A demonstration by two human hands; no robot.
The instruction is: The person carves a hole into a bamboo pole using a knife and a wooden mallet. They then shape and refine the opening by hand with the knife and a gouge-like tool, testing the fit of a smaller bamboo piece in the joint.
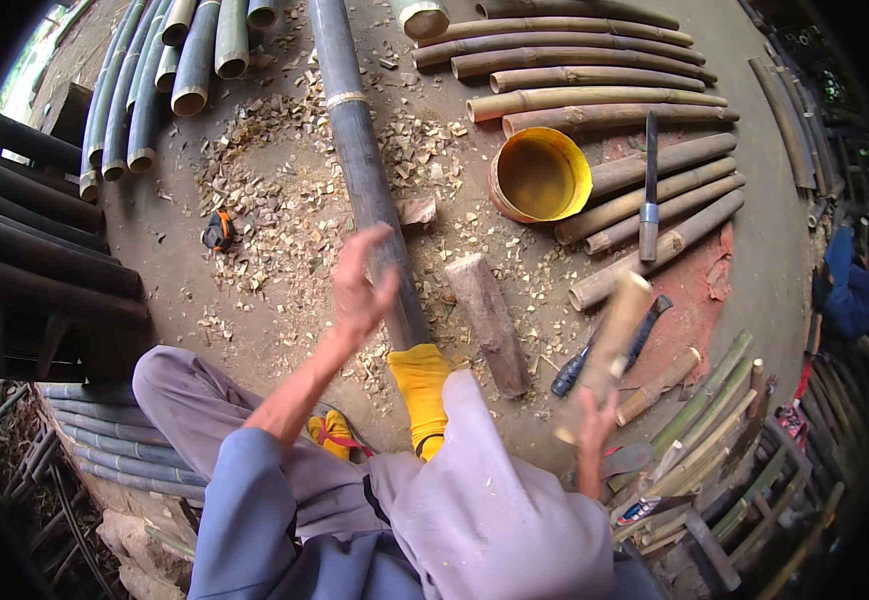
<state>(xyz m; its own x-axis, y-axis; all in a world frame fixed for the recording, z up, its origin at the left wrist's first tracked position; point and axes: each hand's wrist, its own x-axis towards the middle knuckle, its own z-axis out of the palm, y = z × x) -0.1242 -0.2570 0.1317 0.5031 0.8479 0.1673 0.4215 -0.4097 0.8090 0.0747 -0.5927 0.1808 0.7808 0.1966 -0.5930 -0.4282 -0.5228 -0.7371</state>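
A long dark bamboo pole runs from the far edge toward me, its near end at my foot in a yellow sock. My left hand hovers at the pole's left side, fingers apart and slightly blurred; whether it touches the pole I cannot tell. At the right, my right hand is closed on the lower part of a short, round piece of wood, blurred by motion. Beneath and beside that wood lie black-handled tools, partly hidden. A thick wooden block rests between the pole and these tools.
Wood chips cover the ground. A yellow bucket stands beside cut bamboo lengths; a long chisel-like tool lies across some. More poles lie far left, dark tubes nearer. A tape measure sits among chips.
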